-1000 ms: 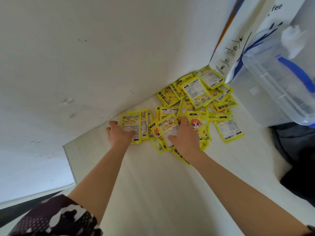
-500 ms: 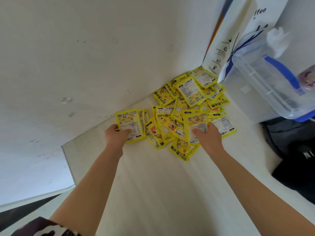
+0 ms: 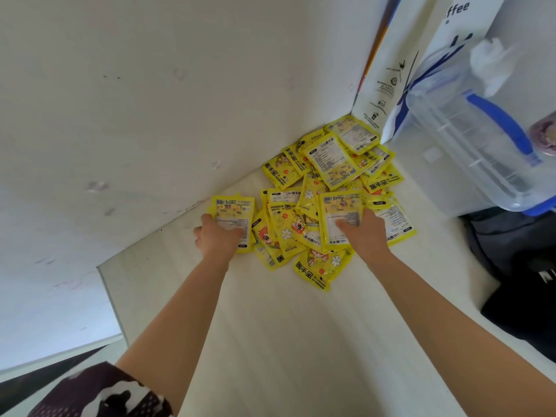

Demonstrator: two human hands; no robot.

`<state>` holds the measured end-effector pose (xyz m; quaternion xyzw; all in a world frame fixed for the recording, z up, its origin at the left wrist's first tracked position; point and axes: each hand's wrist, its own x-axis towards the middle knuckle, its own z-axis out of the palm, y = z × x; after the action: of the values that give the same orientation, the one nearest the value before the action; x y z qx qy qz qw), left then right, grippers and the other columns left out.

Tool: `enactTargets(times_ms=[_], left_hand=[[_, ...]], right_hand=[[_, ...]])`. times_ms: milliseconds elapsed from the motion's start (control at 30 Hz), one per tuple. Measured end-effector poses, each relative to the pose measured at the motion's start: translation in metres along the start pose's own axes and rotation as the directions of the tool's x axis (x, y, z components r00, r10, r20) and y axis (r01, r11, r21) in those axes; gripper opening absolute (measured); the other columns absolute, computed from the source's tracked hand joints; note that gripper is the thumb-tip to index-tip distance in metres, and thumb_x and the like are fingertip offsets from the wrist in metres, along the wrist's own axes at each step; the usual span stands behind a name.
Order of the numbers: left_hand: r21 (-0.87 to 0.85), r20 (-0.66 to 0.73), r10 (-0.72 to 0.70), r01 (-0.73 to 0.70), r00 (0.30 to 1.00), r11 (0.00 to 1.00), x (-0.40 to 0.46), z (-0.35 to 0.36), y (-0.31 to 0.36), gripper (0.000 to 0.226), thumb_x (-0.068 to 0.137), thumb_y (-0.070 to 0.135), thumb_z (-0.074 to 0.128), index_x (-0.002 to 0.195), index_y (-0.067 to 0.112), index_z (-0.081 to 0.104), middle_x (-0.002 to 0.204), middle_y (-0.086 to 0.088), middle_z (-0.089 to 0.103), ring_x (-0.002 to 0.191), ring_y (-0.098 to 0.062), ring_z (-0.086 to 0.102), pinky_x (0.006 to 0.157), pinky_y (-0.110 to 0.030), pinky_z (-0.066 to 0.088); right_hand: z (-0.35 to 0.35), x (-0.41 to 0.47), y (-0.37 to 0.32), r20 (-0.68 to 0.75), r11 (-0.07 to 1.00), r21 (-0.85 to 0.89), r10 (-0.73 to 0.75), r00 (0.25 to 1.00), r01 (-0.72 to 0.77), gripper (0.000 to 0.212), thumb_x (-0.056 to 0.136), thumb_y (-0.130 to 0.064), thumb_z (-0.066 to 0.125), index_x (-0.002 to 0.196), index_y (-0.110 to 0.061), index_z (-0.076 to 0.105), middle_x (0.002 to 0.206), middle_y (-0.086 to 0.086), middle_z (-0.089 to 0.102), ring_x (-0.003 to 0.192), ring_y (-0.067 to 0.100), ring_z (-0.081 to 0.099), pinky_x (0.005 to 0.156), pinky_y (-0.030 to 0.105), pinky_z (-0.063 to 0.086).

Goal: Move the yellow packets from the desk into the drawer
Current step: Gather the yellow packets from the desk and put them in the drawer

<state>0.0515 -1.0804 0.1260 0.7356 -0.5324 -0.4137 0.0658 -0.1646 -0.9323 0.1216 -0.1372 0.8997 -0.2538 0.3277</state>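
Note:
Several yellow hand-warmer packets [image 3: 329,164] lie in a loose heap on the white desk [image 3: 285,341], spreading from the wall corner toward me. My left hand [image 3: 217,239] grips a small stack of packets [image 3: 233,212] at the heap's left edge, thumb on top. My right hand [image 3: 362,234] pinches one packet [image 3: 340,210], its printed back up, over the heap's near right side. No drawer is in view.
A white wall [image 3: 150,100] runs along the desk's far left side. A white paper bag [image 3: 400,70] stands in the corner, with a clear plastic box [image 3: 475,145] with blue handles beside it. A black bag [image 3: 520,281] lies at the right.
My right hand left the middle of the heap, moved right and took hold of a packet there. My left hand stayed on its stack at the left edge.

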Motion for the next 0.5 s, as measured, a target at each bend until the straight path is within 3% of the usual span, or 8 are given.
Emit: enactTargets(times_ms=[167, 267, 400, 500], left_hand=[[-0.067, 0.013, -0.049, 0.05, 0.999, 0.997, -0.002, 0.003, -0.002, 0.058, 0.074, 0.012, 0.078, 0.122, 0.012, 0.044, 0.129, -0.015, 0.038, 0.114, -0.034, 0.047, 0.085, -0.04, 0.045], [-0.133, -0.001, -0.086, 0.085, 0.996, 0.987, 0.001, 0.001, -0.006, 0.058, 0.07, 0.01, 0.08, 0.117, 0.014, 0.047, 0.125, -0.013, 0.049, 0.111, -0.032, 0.052, 0.085, -0.042, 0.051], [-0.23, -0.003, -0.136, 0.132, 0.991, 0.964, 0.001, -0.002, -0.007, 0.052, 0.069, 0.006, 0.08, 0.111, 0.012, 0.05, 0.113, -0.011, 0.061, 0.106, -0.031, 0.059, 0.072, -0.038, 0.05], [-0.293, -0.007, -0.146, 0.137, 0.989, 0.946, 0.0, -0.002, -0.004, 0.047, 0.073, 0.002, 0.075, 0.114, 0.011, 0.053, 0.111, -0.01, 0.064, 0.1, -0.029, 0.062, 0.071, -0.034, 0.049]], right_hand=[[0.007, 0.003, -0.006, 0.012, 1.0, -0.024, -0.019, 1.0, 0.019, 0.055, 0.081, -0.036, 0.068, 0.119, -0.002, 0.048, 0.117, 0.018, 0.058, 0.11, 0.039, 0.054, 0.096, 0.054, 0.043], [0.008, 0.004, -0.009, -0.001, 1.0, -0.015, 0.0, 1.0, 0.0, 0.062, 0.078, -0.036, 0.071, 0.123, -0.004, 0.045, 0.12, 0.018, 0.059, 0.112, 0.04, 0.053, 0.096, 0.053, 0.043], [0.004, -0.002, -0.011, -0.038, 0.998, 0.066, 0.01, 0.999, -0.007, 0.065, 0.076, -0.026, 0.077, 0.126, -0.01, 0.04, 0.12, 0.015, 0.059, 0.107, 0.035, 0.058, 0.085, 0.044, 0.05], [0.001, -0.006, -0.009, -0.038, 0.987, 0.16, 0.025, 0.999, -0.019, 0.066, 0.077, -0.017, 0.077, 0.129, -0.012, 0.037, 0.119, 0.014, 0.059, 0.102, 0.032, 0.061, 0.076, 0.036, 0.047]])
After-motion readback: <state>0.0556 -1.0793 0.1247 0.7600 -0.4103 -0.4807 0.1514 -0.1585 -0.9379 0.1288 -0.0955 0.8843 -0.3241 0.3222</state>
